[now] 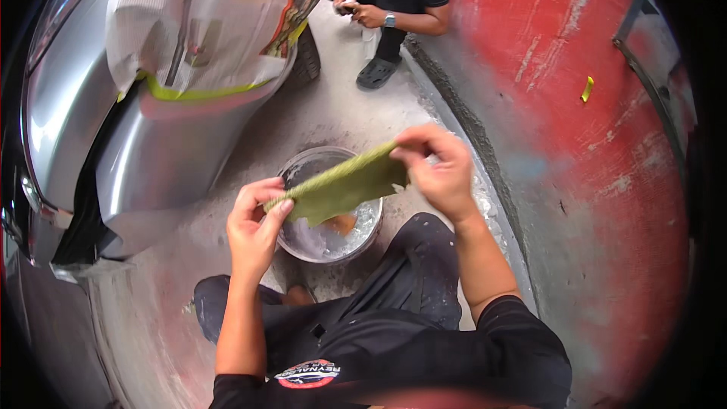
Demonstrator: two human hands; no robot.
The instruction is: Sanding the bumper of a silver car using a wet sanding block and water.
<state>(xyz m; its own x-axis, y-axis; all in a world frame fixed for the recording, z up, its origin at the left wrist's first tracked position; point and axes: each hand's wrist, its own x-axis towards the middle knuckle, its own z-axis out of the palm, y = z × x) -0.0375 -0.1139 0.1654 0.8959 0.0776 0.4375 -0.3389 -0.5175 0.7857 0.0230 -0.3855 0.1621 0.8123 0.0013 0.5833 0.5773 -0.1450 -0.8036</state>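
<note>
1. Green sheet [344,185], 1 pc.: held above bucket [318,259]; long axis slants near-left to far-right; ragged long edge faces near, other long edge far.
2. L hand [254,223]: thumb + fingers pinched on sheet's near-left end.
3. R hand [443,170]: ditto, far-right end; slight blur.
4. Bucket: below sheet, w/ orange-brown item [342,224] inside.
5. Silver car panel [170,155]: left; masking paper [204,15] on far part, yellow-green tape [201,94] along paper's near edge.
6. Co-worker [405,4]: far side, crouched, hands tog.
</note>
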